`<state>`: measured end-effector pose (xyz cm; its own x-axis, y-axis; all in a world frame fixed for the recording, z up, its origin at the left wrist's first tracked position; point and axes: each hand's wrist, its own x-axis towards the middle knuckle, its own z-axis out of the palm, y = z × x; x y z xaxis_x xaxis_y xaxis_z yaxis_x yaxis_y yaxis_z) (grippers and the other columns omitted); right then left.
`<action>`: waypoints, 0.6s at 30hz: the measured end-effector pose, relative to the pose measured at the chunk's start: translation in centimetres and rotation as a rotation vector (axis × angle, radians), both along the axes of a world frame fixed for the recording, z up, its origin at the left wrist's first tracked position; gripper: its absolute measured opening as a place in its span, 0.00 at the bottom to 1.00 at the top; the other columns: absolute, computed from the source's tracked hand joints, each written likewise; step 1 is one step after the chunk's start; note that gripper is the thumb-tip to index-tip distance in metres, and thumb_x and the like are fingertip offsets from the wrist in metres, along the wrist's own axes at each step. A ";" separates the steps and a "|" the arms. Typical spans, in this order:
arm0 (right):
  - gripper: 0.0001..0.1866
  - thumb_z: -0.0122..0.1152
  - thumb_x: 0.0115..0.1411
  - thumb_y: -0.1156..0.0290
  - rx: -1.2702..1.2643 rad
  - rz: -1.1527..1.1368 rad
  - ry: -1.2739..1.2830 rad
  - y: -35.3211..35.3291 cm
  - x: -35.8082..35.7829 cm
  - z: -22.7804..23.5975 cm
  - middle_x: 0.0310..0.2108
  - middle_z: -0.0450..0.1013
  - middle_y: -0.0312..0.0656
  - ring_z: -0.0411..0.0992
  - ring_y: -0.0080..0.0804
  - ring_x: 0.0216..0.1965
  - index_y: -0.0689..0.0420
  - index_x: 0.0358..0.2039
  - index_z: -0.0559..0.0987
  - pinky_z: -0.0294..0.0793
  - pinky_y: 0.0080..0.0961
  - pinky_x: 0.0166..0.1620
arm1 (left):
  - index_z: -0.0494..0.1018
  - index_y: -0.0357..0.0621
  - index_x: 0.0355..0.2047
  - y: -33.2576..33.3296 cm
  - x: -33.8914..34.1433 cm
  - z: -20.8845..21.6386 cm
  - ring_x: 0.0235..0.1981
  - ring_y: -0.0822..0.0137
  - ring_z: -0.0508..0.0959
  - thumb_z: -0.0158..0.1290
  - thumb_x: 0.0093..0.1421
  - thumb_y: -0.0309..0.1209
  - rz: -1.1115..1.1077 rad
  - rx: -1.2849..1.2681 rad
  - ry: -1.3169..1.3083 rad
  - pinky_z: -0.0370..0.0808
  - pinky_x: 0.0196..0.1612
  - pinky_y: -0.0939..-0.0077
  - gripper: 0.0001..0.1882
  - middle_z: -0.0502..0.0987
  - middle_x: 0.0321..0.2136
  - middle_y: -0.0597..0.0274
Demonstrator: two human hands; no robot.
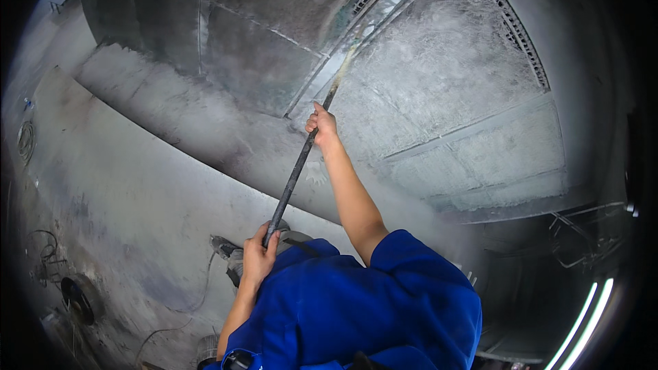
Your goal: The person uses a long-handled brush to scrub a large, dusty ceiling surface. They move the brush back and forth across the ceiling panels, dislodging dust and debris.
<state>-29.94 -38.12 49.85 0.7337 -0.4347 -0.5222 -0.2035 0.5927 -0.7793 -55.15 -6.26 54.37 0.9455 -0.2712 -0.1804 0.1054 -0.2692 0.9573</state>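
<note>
A long dark pole [296,166] slants up and away from my body, gripped in both hands. My left hand [256,258] is closed round its near end, close to my waist. Farther up, my right hand [320,125] wraps the shaft with the arm stretched out. Toward its far end the pole turns pale and yellowish, and its tip is blurred. That end meets a pale metal strip [332,68] between big dusty panels. To the right of the tip lies a broad grey panel [439,75] coated in powder; a darker panel [264,48] is on the left.
A curved metal ledge [157,171] runs below the panels on the left. A thin cord [204,294] trails over the floor near a round dark object [79,299]. Coiled cable [26,142] lies at far left. Tube lights [591,325] glow at lower right. Pale haze blurs the right side.
</note>
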 end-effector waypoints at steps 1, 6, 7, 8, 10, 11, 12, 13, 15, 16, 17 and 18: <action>0.17 0.61 0.70 0.62 0.010 0.012 -0.022 -0.6 -0.7 0.6 0.18 0.56 0.32 0.55 0.23 0.15 0.53 0.29 0.65 0.57 0.28 0.18 | 0.78 0.34 0.52 -0.7 -0.7 0.0 0.15 0.72 0.71 0.59 0.68 0.35 0.009 0.004 0.005 0.68 0.23 0.72 0.18 0.71 0.14 0.51; 0.16 0.60 0.70 0.63 -0.060 0.038 -0.049 -4.4 -4.0 3.6 0.18 0.57 0.32 0.57 0.23 0.15 0.53 0.30 0.66 0.57 0.28 0.18 | 0.78 0.33 0.52 -6.2 -4.3 -0.2 0.16 0.74 0.70 0.60 0.68 0.33 0.037 0.024 0.030 0.68 0.23 0.74 0.18 0.72 0.15 0.55; 0.15 0.60 0.70 0.63 -0.055 0.053 -0.072 -5.2 -4.3 4.2 0.18 0.58 0.32 0.57 0.23 0.15 0.53 0.30 0.66 0.57 0.28 0.17 | 0.78 0.33 0.52 -7.5 -4.7 -0.4 0.16 0.74 0.71 0.60 0.68 0.34 0.039 0.004 0.018 0.69 0.23 0.74 0.18 0.72 0.15 0.55; 0.15 0.61 0.70 0.63 -0.057 0.069 -0.096 -5.9 -4.5 4.8 0.17 0.58 0.31 0.57 0.23 0.14 0.53 0.30 0.66 0.57 0.28 0.17 | 0.78 0.33 0.53 -8.6 -5.1 -0.5 0.16 0.75 0.71 0.60 0.68 0.34 0.037 -0.004 0.013 0.69 0.23 0.74 0.18 0.72 0.15 0.55; 0.16 0.61 0.70 0.64 -0.059 0.057 -0.096 -7.4 -6.0 5.8 0.17 0.57 0.31 0.56 0.23 0.14 0.53 0.29 0.66 0.56 0.28 0.17 | 0.77 0.32 0.53 -10.4 -7.2 0.0 0.17 0.75 0.70 0.59 0.68 0.34 0.032 -0.018 0.013 0.69 0.23 0.74 0.19 0.72 0.15 0.56; 0.17 0.61 0.70 0.64 -0.062 0.034 -0.089 -8.0 -5.9 6.5 0.16 0.56 0.30 0.55 0.22 0.14 0.52 0.27 0.65 0.55 0.27 0.17 | 0.77 0.32 0.53 -11.1 -7.4 0.2 0.17 0.75 0.70 0.59 0.68 0.34 0.034 -0.028 0.001 0.68 0.23 0.74 0.19 0.72 0.15 0.56; 0.18 0.61 0.70 0.64 -0.060 0.013 -0.086 -8.5 -5.7 7.2 0.15 0.55 0.30 0.54 0.22 0.13 0.51 0.26 0.64 0.54 0.27 0.17 | 0.77 0.31 0.53 -11.7 -7.2 0.7 0.17 0.75 0.70 0.59 0.69 0.34 0.032 -0.014 0.007 0.68 0.23 0.73 0.19 0.72 0.15 0.57; 0.18 0.60 0.70 0.64 -0.033 0.047 -0.140 -9.1 -6.0 7.9 0.15 0.55 0.30 0.53 0.22 0.13 0.51 0.26 0.63 0.54 0.27 0.17 | 0.77 0.31 0.52 -11.7 -7.5 1.3 0.17 0.77 0.68 0.59 0.69 0.33 0.036 0.017 0.000 0.66 0.21 0.73 0.18 0.70 0.15 0.58; 0.18 0.60 0.70 0.64 -0.034 0.027 -0.156 -9.7 -6.0 9.1 0.15 0.55 0.30 0.53 0.22 0.13 0.51 0.26 0.63 0.54 0.27 0.17 | 0.78 0.31 0.52 -12.1 -7.4 2.6 0.16 0.77 0.66 0.59 0.69 0.33 0.068 -0.058 -0.084 0.64 0.21 0.72 0.18 0.68 0.14 0.59; 0.18 0.60 0.70 0.64 -0.041 0.014 -0.171 -10.0 -6.0 9.8 0.15 0.55 0.30 0.53 0.22 0.13 0.51 0.26 0.63 0.54 0.27 0.17 | 0.78 0.31 0.51 -12.1 -7.3 3.3 0.16 0.77 0.66 0.59 0.69 0.32 0.080 -0.092 -0.123 0.63 0.20 0.72 0.17 0.67 0.14 0.59; 0.18 0.59 0.71 0.64 -0.052 0.005 -0.180 -10.2 -5.9 10.5 0.15 0.55 0.29 0.53 0.22 0.13 0.50 0.26 0.63 0.53 0.26 0.17 | 0.78 0.31 0.51 -11.8 -7.2 4.1 0.16 0.78 0.66 0.58 0.69 0.33 0.077 -0.054 -0.103 0.63 0.20 0.72 0.17 0.67 0.14 0.59; 0.18 0.59 0.71 0.64 -0.021 0.022 -0.199 -10.3 -5.8 11.2 0.15 0.55 0.29 0.53 0.22 0.13 0.50 0.26 0.63 0.53 0.26 0.17 | 0.78 0.31 0.51 -11.5 -7.2 4.9 0.15 0.77 0.66 0.58 0.69 0.33 0.062 -0.058 -0.114 0.63 0.20 0.72 0.17 0.67 0.13 0.58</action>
